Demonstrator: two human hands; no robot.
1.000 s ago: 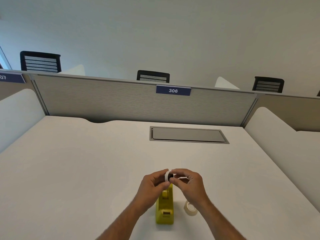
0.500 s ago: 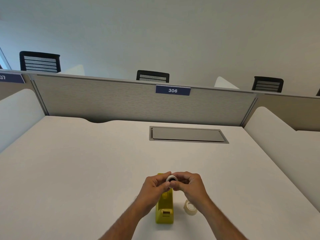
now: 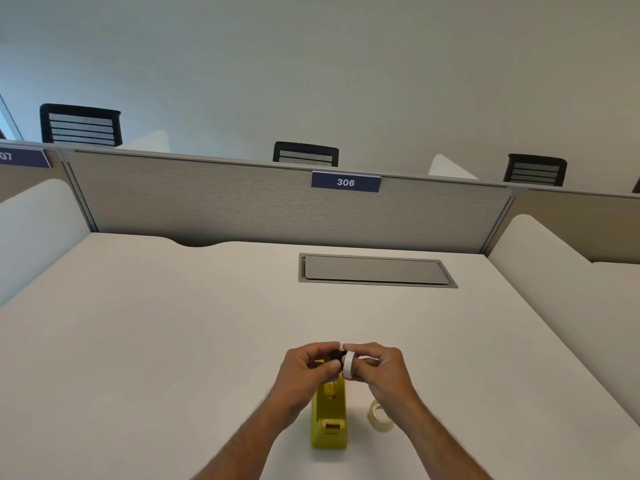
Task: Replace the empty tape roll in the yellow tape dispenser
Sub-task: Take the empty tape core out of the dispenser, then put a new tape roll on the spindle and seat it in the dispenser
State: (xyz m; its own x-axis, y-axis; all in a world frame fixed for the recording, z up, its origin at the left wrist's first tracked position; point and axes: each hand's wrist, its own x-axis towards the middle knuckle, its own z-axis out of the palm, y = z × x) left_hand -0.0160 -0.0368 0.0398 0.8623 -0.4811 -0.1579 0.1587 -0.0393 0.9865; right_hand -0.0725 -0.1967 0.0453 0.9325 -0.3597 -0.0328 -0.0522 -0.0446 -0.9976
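Note:
The yellow tape dispenser (image 3: 329, 420) stands on the white desk (image 3: 173, 341) near the front edge, its roll bay partly hidden by my hands. Just above it, my left hand (image 3: 306, 370) pinches a small black hub (image 3: 335, 355). My right hand (image 3: 379, 370) grips a thin white empty roll core (image 3: 348, 365), held on edge right beside the hub. A full roll of clear tape (image 3: 379, 415) lies flat on the desk to the right of the dispenser, below my right wrist.
A grey cable hatch (image 3: 375, 270) is set into the desk further back. A grey partition (image 3: 242, 202) with a blue "306" label (image 3: 345, 182) closes the far side. White side dividers (image 3: 554, 258) flank the desk.
The white core, earlier seated around the black hub between both hands, now sits off to the right in my right hand, with the hub in my left.

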